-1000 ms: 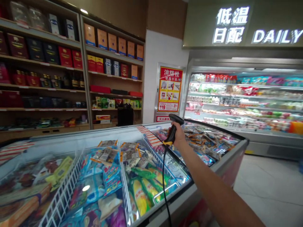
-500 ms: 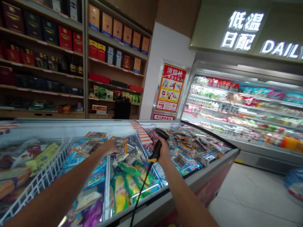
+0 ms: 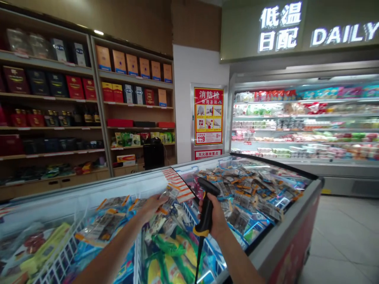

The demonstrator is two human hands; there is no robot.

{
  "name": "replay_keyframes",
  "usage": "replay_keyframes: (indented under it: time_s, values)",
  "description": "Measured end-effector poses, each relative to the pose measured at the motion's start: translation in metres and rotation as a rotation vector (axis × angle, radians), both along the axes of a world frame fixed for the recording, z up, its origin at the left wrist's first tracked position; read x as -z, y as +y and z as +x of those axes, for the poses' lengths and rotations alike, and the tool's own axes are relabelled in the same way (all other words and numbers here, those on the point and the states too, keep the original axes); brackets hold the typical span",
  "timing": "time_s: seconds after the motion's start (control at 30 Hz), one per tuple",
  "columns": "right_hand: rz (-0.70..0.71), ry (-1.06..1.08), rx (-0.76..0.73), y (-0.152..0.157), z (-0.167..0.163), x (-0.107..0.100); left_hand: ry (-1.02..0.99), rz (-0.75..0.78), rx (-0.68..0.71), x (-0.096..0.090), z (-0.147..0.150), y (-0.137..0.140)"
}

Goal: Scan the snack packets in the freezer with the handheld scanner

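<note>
The freezer [image 3: 300,213] is holding green-yellow packs [image 3: 168,246], while over it the left hand [image 3: 152,207] is fingertip-pinching a packet [image 3: 171,194], the right hand [image 3: 216,216] gripping a scanner [image 3: 206,215].

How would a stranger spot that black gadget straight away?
Find the long freezer in front of the red-and-yellow poster on the white wall. Over it, the person's right hand grips a black scanner. Unlike the flat packets piled nearby, it is pistol-shaped, with a yellow band at its lower end and a dark cord hanging down.
</note>
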State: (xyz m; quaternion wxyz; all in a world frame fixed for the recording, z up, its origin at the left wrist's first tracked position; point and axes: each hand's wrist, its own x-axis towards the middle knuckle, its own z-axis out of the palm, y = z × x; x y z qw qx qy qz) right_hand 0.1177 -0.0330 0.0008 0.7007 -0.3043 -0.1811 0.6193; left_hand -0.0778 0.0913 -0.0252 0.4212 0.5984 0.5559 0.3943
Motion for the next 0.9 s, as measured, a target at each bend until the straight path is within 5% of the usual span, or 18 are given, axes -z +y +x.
replay_keyframes:
  time_s: [0.13, 0.23, 0.7, 0.9]
  values:
    - [-0.029, -0.106, 0.015, 0.008, -0.004, 0.002, -0.562, -0.078, 0.110, 0.012, 0.063, 0.025]
    - [-0.080, -0.168, 0.034, 0.013, 0.000, 0.006, -0.755, -0.135, 0.186, 0.018, 0.087, 0.039]
    - [-0.209, -0.229, 0.035, 0.006, -0.001, 0.026, -0.814, -0.217, 0.237, 0.026, 0.090, 0.059]
    - [-0.121, -0.214, 0.231, 0.012, 0.012, 0.026, -0.703, -0.178, 0.179, 0.026, 0.100, 0.058]
